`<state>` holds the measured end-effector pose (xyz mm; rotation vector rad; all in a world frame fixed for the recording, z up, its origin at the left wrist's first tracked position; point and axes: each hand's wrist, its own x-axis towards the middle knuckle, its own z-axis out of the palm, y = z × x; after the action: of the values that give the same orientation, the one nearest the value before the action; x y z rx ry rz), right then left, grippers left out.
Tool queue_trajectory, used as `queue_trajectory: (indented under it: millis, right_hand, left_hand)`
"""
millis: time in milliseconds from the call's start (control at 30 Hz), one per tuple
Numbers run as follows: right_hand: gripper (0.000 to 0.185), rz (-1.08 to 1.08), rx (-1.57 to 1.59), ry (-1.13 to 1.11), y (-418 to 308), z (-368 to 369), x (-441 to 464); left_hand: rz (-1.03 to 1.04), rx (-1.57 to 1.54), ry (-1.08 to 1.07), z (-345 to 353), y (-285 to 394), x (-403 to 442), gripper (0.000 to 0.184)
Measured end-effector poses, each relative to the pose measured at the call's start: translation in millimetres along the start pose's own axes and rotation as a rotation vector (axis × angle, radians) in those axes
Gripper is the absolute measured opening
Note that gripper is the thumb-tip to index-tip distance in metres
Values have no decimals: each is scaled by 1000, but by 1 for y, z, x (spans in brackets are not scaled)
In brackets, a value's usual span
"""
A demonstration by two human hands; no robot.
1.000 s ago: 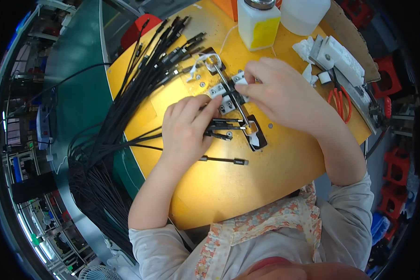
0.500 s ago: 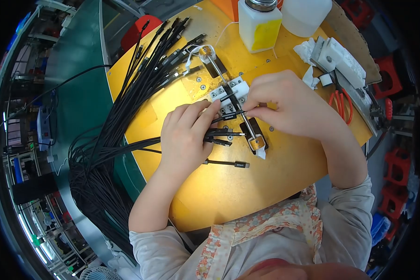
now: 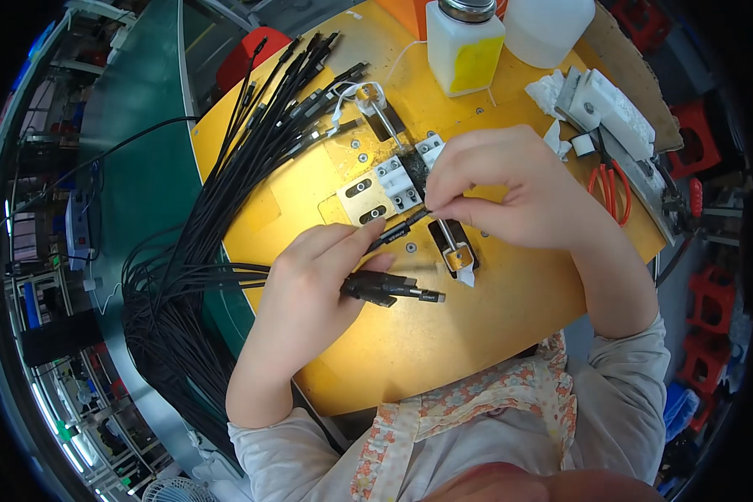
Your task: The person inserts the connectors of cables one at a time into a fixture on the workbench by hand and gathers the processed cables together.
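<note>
Several black cables (image 3: 382, 287) with their connector ends pointing right are held in my left hand (image 3: 314, 280), whose fingers are closed round them. One more black cable end (image 3: 393, 235) runs from my left fingertips up to my right hand (image 3: 485, 186), which pinches its tip. Just behind that tip stands a small metal fixture with white blocks (image 3: 398, 182); my right hand hides part of it. Two thin rods with brass-coloured ends (image 3: 458, 256) lie on either side of the fixture's middle.
A large bundle of black cables (image 3: 251, 155) covers the left of the yellow board (image 3: 443, 351). At the back stands a white bottle with a yellow label (image 3: 467, 50), beside a translucent container (image 3: 547, 29). Red-handled scissors (image 3: 611, 192) and a metal bracket (image 3: 611, 109) lie at the right.
My left hand has moved left and toward me, drawing the cables off the fixture. My right hand has come down from the white blocks and now pinches a cable tip.
</note>
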<state>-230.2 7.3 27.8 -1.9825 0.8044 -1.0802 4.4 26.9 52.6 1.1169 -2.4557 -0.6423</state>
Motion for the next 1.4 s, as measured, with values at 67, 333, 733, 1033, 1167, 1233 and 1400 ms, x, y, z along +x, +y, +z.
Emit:
queue_trajectory:
  millis: [67, 333, 733, 1033, 1167, 1233, 1400]
  right_hand:
    - [11, -36, 17, -3, 1, 3, 0]
    - [9, 74, 99, -19, 0, 9, -3]
    - [6, 117, -275, 55, 34, 6, 2]
    - [7, 118, -465, -59, 28, 0, -2]
    - [11, 50, -541, -65, 16, 4, -5]
    - [14, 17, -490, -63, 10, 10, -5]
    - [18, 113, -83, -213, -6, 18, -5]
  left_hand:
    - [-3, -61, 3, -3, 4, 4, 28]
    - [299, -14, 238, 24, -25, 3, 25]
    - [170, 319, 135, 37, -36, 9, 67]
    - [172, 333, 114, 40, -39, 12, 59]
    - [177, 311, 135, 42, -43, 12, 57]
    - [186, 299, 155, 44, -44, 12, 59]
    - [166, 280, 132, 40, -42, 12, 61]
